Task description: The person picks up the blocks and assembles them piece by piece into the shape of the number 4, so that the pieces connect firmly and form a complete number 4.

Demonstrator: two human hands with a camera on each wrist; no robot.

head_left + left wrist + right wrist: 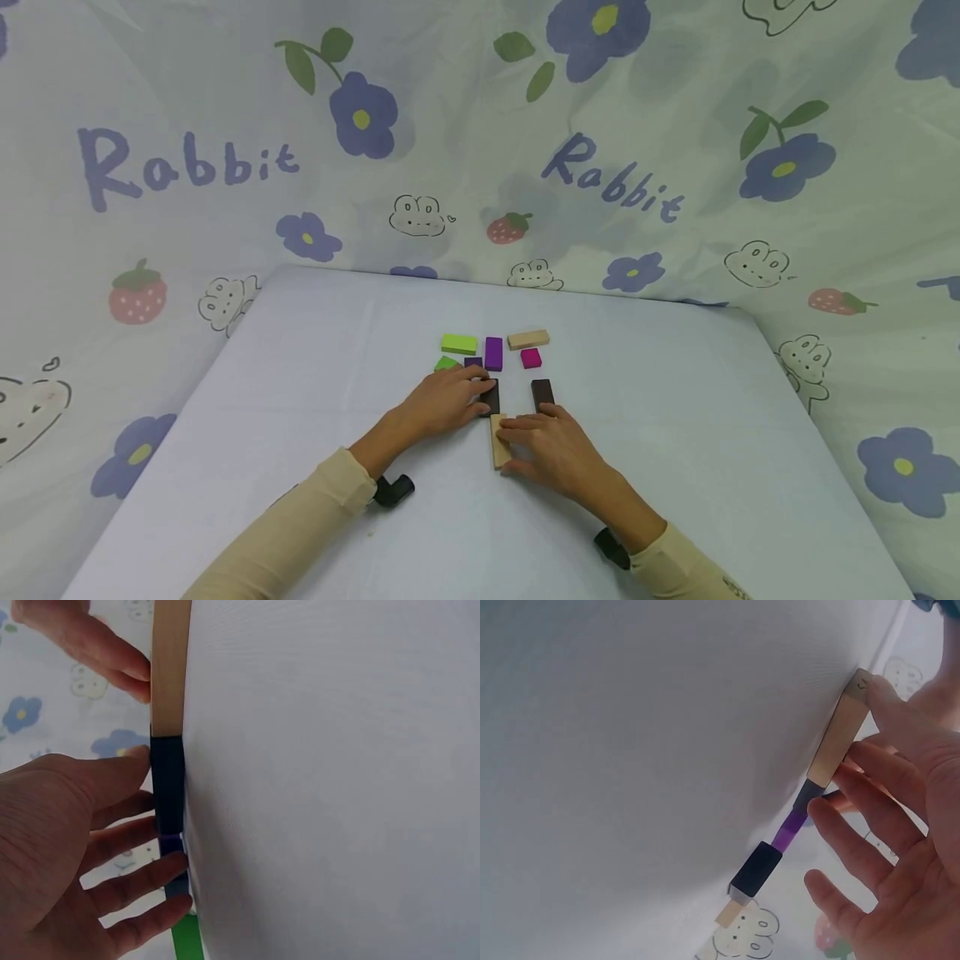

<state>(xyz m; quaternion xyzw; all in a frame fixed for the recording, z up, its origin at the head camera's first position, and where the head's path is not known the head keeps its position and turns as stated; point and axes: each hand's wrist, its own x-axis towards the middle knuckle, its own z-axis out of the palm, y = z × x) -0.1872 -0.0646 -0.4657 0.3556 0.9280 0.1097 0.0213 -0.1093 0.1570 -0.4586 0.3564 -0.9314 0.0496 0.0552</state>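
My left hand is at a black block, its thumb and index finger at the block's left side, partly covering it; the other fingers are spread in the left wrist view. Directly in front of that block lies a light wooden block, end to end with it. My right hand holds this wooden block, thumb at its near end and fingers toward its far end. Just beyond the right fingers lies a second black block, apart from the first.
Behind the hands lie a lime green block, a purple block, another wooden block, a magenta block, a green block and a dark purple block. A white cloth covers the table; a printed curtain hangs behind.
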